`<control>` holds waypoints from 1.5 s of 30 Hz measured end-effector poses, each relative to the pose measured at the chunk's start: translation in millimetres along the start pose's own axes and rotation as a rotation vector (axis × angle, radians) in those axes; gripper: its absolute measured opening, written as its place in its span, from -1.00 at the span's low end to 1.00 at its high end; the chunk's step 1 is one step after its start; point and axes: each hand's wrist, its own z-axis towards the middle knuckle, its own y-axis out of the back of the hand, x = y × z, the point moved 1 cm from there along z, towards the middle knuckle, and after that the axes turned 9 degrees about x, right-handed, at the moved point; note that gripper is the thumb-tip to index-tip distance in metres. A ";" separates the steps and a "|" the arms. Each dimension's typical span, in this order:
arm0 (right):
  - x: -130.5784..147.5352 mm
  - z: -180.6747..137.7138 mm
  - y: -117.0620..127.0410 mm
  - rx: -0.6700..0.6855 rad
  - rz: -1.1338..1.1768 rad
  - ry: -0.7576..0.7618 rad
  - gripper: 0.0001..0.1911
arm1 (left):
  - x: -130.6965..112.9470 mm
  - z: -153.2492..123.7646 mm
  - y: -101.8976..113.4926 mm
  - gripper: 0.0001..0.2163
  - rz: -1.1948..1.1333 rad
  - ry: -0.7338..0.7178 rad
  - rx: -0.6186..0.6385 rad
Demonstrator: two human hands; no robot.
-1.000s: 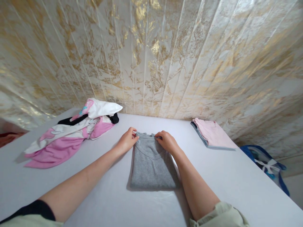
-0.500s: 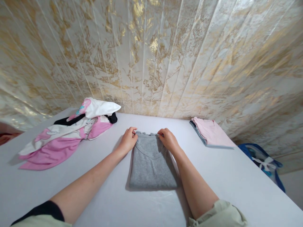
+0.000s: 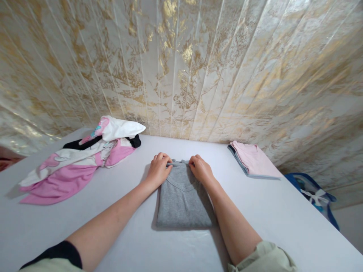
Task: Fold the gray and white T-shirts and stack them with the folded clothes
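A grey shirt [image 3: 184, 206], folded into a rough square, lies flat on the white table with its neckline at the far end. My left hand [image 3: 160, 169] pinches the far left corner near the collar, fingers closed on the fabric. At the far right corner, my right hand [image 3: 200, 168] has thumb and fingers closed on the collar edge. Between the two hands the far edge of the shirt looks slightly ruffled. The fingertips are partly hidden behind the knuckles.
Left on the table [image 3: 127, 241] is a loose heap of pink, white and black clothes [image 3: 70, 170]. A folded pink garment [image 3: 255, 158] rests on darker folded cloth at the back right. Beyond the right edge sits a blue-trimmed bag [image 3: 314, 196]. A gold-patterned curtain [image 3: 181, 75] hangs behind.
My left hand has shifted right and inward along the shirt's far edge, covering more of its corner. My right hand stays at nearly the same place on the collar.
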 end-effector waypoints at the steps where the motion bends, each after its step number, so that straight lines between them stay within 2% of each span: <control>1: 0.7 0.1 0.2 -0.020 -0.001 -0.006 -0.84 | 1.5 0.7 -0.5 -0.91 -0.012 0.003 -0.020; 4: 1.8 0.9 -0.8 -0.093 0.002 -0.034 -0.83 | 6.9 2.0 -2.5 -0.90 -0.001 0.060 -0.050; 7: -0.7 2.5 -3.3 -0.068 0.008 -0.033 -0.83 | 12.2 2.1 -4.3 -0.89 0.015 0.121 -0.026; 12: -7.8 3.9 -1.9 -0.070 -0.036 0.016 -0.77 | 14.3 0.2 -1.5 -0.80 0.036 0.091 -0.031; 18: -5.7 2.9 -1.2 -0.012 -0.103 0.057 -0.83 | 9.9 -2.8 2.6 -0.77 0.121 0.058 0.029; 21: -5.7 2.5 -1.8 -0.001 -0.104 0.070 -0.83 | 8.4 -3.0 2.7 -0.83 0.127 0.027 0.044; 26: -7.6 3.5 -3.4 0.009 -0.104 0.066 -0.86 | 9.5 -1.2 0.5 -0.92 0.071 0.022 -0.009; 30: -5.8 4.4 -3.9 -0.035 -0.059 0.049 -0.86 | 11.0 1.6 -1.2 -0.93 0.040 0.024 -0.017; 36: -6.3 5.5 -4.8 -0.034 -0.049 0.034 -0.85 | 12.7 3.3 -0.9 -0.88 0.021 0.069 -0.037; 41: -10.3 5.6 -3.5 -0.001 -0.052 0.080 -0.82 | 11.5 2.1 1.2 -0.80 0.018 0.033 0.011; 45: -10.9 5.1 -2.7 0.011 -0.067 0.077 -0.87 | 3.3 6.1 4.4 -0.82 0.050 -0.040 0.115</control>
